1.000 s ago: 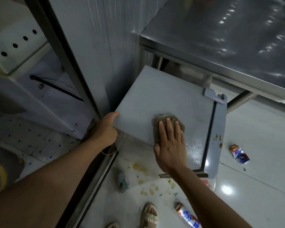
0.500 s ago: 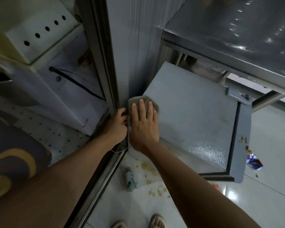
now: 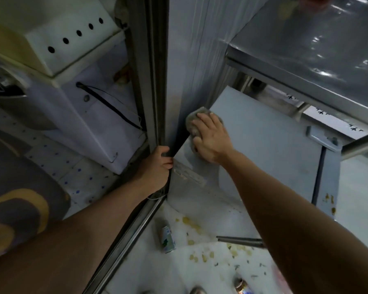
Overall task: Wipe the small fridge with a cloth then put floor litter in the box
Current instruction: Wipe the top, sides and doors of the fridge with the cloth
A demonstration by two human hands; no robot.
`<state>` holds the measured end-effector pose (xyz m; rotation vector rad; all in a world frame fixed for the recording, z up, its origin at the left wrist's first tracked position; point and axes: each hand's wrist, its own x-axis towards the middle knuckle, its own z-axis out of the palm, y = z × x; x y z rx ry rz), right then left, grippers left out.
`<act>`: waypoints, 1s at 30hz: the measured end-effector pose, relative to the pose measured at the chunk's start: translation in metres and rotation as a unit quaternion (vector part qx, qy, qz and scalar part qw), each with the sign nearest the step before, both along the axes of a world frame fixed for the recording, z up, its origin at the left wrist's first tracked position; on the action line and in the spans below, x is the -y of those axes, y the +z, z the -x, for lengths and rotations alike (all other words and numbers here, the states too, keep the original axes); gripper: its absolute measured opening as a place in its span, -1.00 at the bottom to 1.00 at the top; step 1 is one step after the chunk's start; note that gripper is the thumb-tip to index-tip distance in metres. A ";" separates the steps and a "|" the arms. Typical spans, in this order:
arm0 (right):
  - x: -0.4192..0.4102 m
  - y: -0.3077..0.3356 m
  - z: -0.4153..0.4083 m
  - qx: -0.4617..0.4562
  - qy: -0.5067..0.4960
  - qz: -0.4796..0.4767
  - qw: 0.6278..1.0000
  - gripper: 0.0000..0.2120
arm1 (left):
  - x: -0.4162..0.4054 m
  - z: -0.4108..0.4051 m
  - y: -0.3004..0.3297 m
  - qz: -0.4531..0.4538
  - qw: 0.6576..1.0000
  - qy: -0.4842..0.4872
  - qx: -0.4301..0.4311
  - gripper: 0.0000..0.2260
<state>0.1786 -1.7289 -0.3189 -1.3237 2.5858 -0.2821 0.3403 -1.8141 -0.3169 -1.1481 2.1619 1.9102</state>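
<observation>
- The cloth (image 3: pixel 194 122) lies in the middle of the frame, on the left edge of the small fridge (image 3: pixel 270 149) top, against the grey wall panel. It looks soft and limp, probably damp, so I think it will fold under pressure; best to hold it flat under the palm.
- The right hand (image 3: pixel 210 141) presses on the cloth, its fingers (image 3: pixel 206 120) nearly straight and close together.
- The left hand (image 3: pixel 157 168) grips the near left corner of the fridge, fingers curled round the edge, as if to steady it. The fridge top is stiff and smooth and seems a little slippery.
- On the floor (image 3: pixel 200 262) at the lower middle lies a small can (image 3: pixel 167 239); it looks light and easy to pick by its body. Its label is too blurred to read.
- Another can (image 3: pixel 241 287) shows at the bottom edge, among yellow crumbs.
- The box is not in view.
</observation>
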 end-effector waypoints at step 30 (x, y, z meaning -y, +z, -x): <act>-0.109 -0.010 -0.093 -0.107 0.009 0.013 0.994 -0.22 | -0.031 -0.006 0.032 0.205 0.977 -0.052 0.032 -0.48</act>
